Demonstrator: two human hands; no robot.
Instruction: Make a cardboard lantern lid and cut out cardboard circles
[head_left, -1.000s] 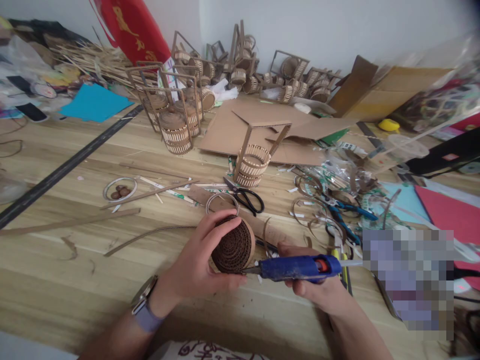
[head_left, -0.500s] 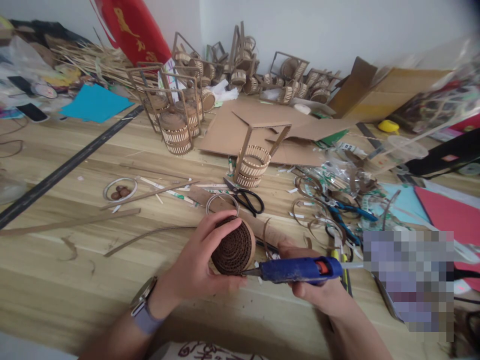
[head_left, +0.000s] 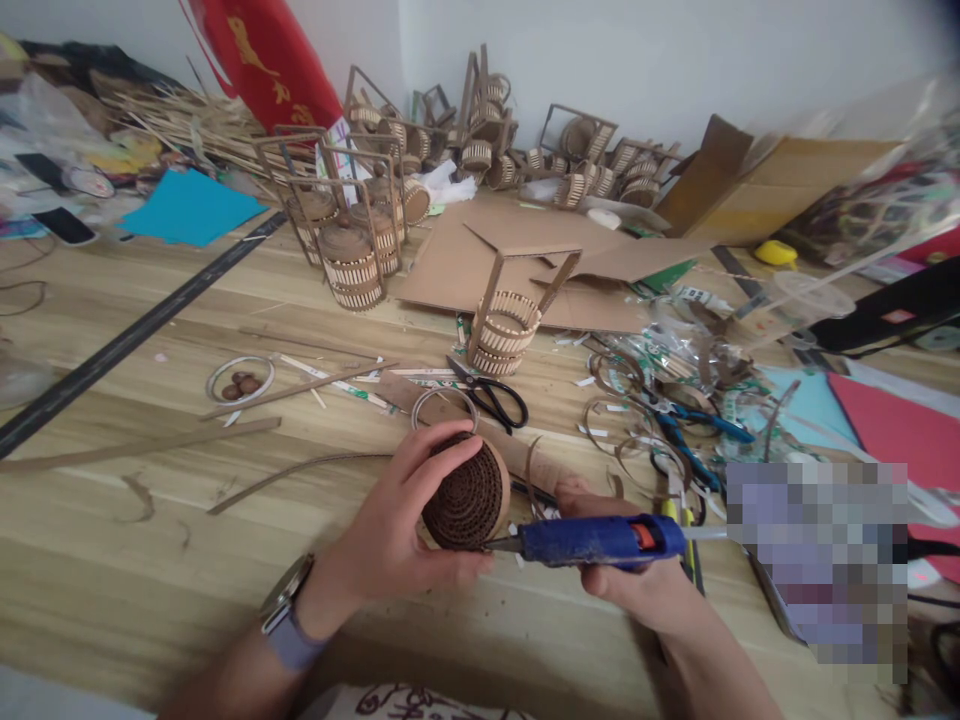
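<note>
Here's the wooden surface (head_left: 150, 560), strewn with scraps, and a flat cardboard sheet (head_left: 442, 260) across its far half. Up front, the right hand (head_left: 637, 590) has its fingers wrapped round the blue glue gun (head_left: 592, 540), nozzle pointing left! A slatted basket (head_left: 504, 345) stands beyond, and nearer, there's the brown cardboard coil (head_left: 465, 495), gripped in the left hand's (head_left: 382, 525) curled fingers, its near edge at the nozzle tip; black scissors (head_left: 502, 405) lie just past it
</note>
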